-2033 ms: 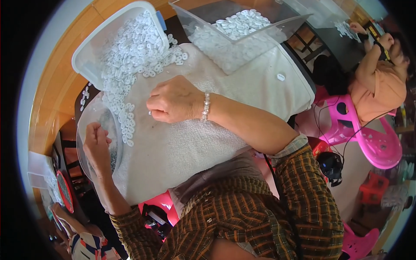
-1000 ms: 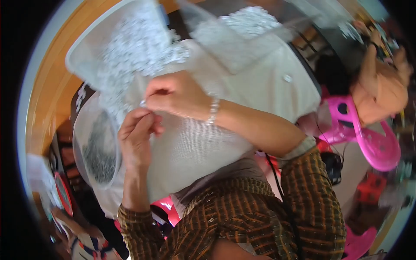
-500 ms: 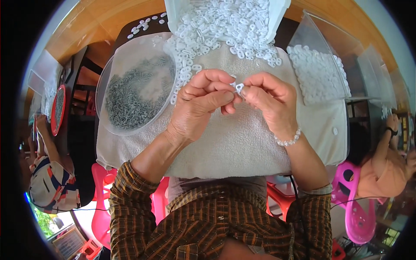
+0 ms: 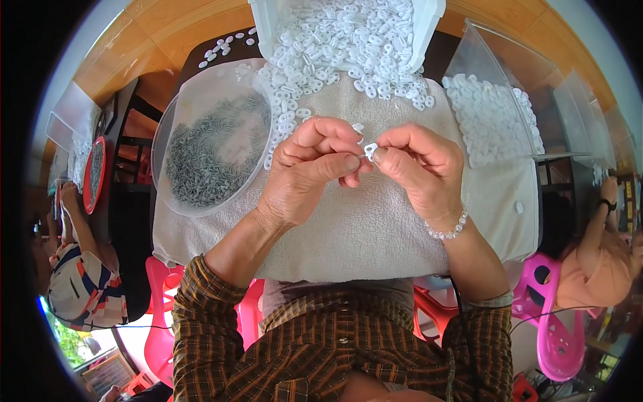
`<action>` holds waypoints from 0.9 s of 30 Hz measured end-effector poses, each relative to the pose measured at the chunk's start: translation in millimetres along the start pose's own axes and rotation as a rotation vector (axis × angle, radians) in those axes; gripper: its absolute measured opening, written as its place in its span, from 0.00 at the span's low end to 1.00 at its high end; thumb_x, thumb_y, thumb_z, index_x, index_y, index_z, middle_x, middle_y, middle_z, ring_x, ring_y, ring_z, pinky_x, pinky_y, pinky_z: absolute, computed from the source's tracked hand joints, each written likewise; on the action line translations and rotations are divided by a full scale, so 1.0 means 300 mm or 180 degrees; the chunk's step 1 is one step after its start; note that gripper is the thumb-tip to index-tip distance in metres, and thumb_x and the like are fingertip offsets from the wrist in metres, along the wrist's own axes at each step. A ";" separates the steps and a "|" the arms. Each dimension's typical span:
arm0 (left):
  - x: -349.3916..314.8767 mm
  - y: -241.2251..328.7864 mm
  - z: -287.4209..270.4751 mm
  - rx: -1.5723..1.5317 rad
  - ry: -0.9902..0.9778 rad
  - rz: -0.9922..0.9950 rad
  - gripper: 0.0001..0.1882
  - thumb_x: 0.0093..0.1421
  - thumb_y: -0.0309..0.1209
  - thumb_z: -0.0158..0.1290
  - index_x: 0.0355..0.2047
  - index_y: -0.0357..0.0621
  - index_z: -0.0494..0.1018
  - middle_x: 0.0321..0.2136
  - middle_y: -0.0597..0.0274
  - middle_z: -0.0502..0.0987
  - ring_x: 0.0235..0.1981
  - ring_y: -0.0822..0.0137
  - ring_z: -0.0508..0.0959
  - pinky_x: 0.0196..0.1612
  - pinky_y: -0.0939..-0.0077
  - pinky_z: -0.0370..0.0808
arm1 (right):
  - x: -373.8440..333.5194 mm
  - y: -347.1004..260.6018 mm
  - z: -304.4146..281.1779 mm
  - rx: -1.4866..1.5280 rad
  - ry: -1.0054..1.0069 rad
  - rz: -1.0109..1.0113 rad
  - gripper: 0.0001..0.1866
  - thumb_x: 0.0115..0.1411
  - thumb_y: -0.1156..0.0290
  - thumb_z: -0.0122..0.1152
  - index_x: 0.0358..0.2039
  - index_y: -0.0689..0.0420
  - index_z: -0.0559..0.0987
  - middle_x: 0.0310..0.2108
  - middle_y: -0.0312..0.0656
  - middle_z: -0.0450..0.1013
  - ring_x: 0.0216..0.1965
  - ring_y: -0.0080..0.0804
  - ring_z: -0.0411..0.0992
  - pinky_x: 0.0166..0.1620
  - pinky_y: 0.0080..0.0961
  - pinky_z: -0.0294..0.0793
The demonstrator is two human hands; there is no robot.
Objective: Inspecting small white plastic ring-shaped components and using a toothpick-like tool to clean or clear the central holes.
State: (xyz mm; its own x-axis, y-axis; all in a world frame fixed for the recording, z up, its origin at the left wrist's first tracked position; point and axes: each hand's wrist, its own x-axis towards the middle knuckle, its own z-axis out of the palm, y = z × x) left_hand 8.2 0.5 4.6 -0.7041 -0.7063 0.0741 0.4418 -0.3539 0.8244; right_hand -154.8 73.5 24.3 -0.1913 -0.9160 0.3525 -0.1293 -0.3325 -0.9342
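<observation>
Above the towel, my left hand [image 4: 305,171] and my right hand [image 4: 422,171] meet fingertip to fingertip. Between thumb and index finger, my right hand pinches a small white oval plastic piece with holes [image 4: 370,151]. My left thumb and index finger are closed on a tiny thin grey piece at its edge, seemingly a screw, mostly hidden by the fingertips. Another white plastic piece [image 4: 358,127] shows at the tip of my left index finger. To the left, a round clear tray [image 4: 158,151] holds a heap of small grey screws [image 4: 201,167].
A white bin [image 4: 262,37] at the back spills white oval pieces [image 4: 315,80] onto the towel [image 4: 355,234]. At right, a clear box [image 4: 492,60] holds white pieces. Several lie at the far left. One person [image 4: 87,281] works at left, another [image 4: 596,261] at right.
Both hands stay together over the towel, with the pinched white piece turned slightly between the fingertips. The whole view has shifted slightly.
</observation>
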 end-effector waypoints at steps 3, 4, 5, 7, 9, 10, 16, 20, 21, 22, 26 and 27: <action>0.000 0.003 -0.002 0.0186 -0.0020 -0.0073 0.12 0.55 0.17 0.49 0.38 0.42 0.68 0.31 0.64 0.75 0.32 0.68 0.78 0.30 0.78 0.74 | -0.003 -0.004 -0.001 0.0014 -0.0023 0.0042 0.02 0.52 0.78 0.59 0.26 0.63 0.77 0.21 0.35 0.73 0.21 0.13 0.70 0.23 0.11 0.67; -0.001 0.003 -0.001 0.0182 0.0001 -0.0078 0.11 0.55 0.16 0.49 0.38 0.42 0.68 0.30 0.64 0.75 0.32 0.68 0.78 0.29 0.78 0.74 | -0.007 -0.005 -0.002 -0.0130 -0.0087 0.0101 0.03 0.53 0.78 0.59 0.27 0.64 0.76 0.22 0.34 0.73 0.22 0.13 0.68 0.24 0.11 0.65; -0.001 0.003 0.000 0.0174 0.0017 -0.0088 0.11 0.55 0.16 0.49 0.38 0.42 0.68 0.30 0.64 0.76 0.32 0.68 0.78 0.29 0.79 0.73 | -0.009 -0.007 -0.002 -0.0277 -0.0146 0.0163 0.03 0.54 0.78 0.58 0.29 0.64 0.76 0.23 0.33 0.72 0.24 0.12 0.66 0.25 0.10 0.62; 0.001 0.002 -0.002 0.0157 0.0003 -0.0077 0.11 0.54 0.16 0.49 0.37 0.42 0.68 0.30 0.63 0.76 0.32 0.69 0.78 0.29 0.79 0.74 | -0.003 -0.004 0.000 -0.0280 -0.0096 0.0072 0.02 0.53 0.78 0.59 0.27 0.63 0.76 0.21 0.34 0.72 0.22 0.13 0.68 0.24 0.11 0.64; 0.001 0.002 -0.003 0.0144 -0.0002 -0.0067 0.11 0.54 0.16 0.49 0.37 0.42 0.69 0.29 0.63 0.76 0.31 0.69 0.78 0.29 0.79 0.74 | 0.000 -0.001 0.001 -0.0274 -0.0052 -0.0015 0.02 0.51 0.78 0.60 0.25 0.63 0.76 0.20 0.35 0.73 0.21 0.14 0.70 0.23 0.11 0.67; 0.000 0.003 -0.002 0.0167 0.0014 -0.0085 0.11 0.54 0.15 0.49 0.37 0.42 0.69 0.29 0.63 0.76 0.31 0.69 0.78 0.28 0.79 0.74 | 0.000 0.000 0.001 -0.0403 -0.0045 -0.0119 0.02 0.51 0.78 0.60 0.25 0.62 0.76 0.20 0.35 0.72 0.20 0.14 0.69 0.22 0.12 0.66; -0.001 -0.001 -0.003 0.0260 0.0063 -0.0040 0.12 0.54 0.16 0.49 0.38 0.42 0.68 0.29 0.63 0.75 0.31 0.69 0.78 0.28 0.79 0.74 | 0.006 0.014 -0.002 -0.1000 0.0016 -0.0635 0.03 0.50 0.76 0.61 0.24 0.61 0.76 0.18 0.34 0.70 0.17 0.16 0.66 0.20 0.15 0.64; -0.001 0.000 -0.001 0.0287 0.0086 -0.0060 0.12 0.54 0.16 0.49 0.39 0.42 0.68 0.30 0.63 0.75 0.31 0.69 0.78 0.28 0.79 0.74 | 0.002 -0.001 -0.002 -0.1058 0.0068 -0.0468 0.04 0.50 0.76 0.61 0.24 0.62 0.75 0.20 0.33 0.70 0.20 0.15 0.64 0.24 0.13 0.62; -0.001 0.001 -0.002 0.0285 0.0085 -0.0060 0.12 0.54 0.16 0.49 0.39 0.42 0.68 0.30 0.63 0.75 0.31 0.69 0.78 0.28 0.79 0.74 | 0.000 -0.005 -0.001 -0.1060 0.0067 -0.0468 0.04 0.50 0.76 0.61 0.24 0.62 0.75 0.20 0.33 0.70 0.20 0.15 0.64 0.24 0.13 0.62; -0.002 0.001 -0.004 0.0239 0.0085 -0.0076 0.12 0.54 0.16 0.49 0.39 0.42 0.68 0.30 0.63 0.75 0.32 0.69 0.78 0.28 0.79 0.74 | -0.001 -0.007 0.000 -0.0990 0.0082 -0.0466 0.04 0.50 0.76 0.61 0.24 0.62 0.75 0.20 0.33 0.70 0.20 0.15 0.64 0.24 0.13 0.62; -0.001 0.002 -0.005 0.0203 0.0088 -0.0109 0.12 0.54 0.16 0.49 0.39 0.42 0.68 0.30 0.64 0.75 0.32 0.68 0.78 0.28 0.79 0.74 | -0.002 -0.002 0.000 -0.0964 0.0101 -0.0568 0.03 0.50 0.77 0.61 0.24 0.62 0.76 0.20 0.33 0.70 0.21 0.15 0.65 0.25 0.13 0.63; -0.001 0.002 -0.005 0.0202 0.0087 -0.0109 0.12 0.54 0.16 0.49 0.39 0.42 0.68 0.30 0.64 0.75 0.32 0.68 0.78 0.28 0.79 0.74 | -0.002 -0.003 0.001 -0.0965 0.0100 -0.0567 0.03 0.50 0.77 0.61 0.24 0.62 0.76 0.20 0.33 0.70 0.21 0.15 0.65 0.25 0.13 0.63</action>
State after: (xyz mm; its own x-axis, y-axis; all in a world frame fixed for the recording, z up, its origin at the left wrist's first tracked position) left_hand 9.6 -0.3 4.4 -0.7023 -0.7112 0.0308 0.3811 -0.3391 0.8601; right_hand -154.2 74.2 24.9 -0.1690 -0.8407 0.5145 -0.4456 -0.4005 -0.8007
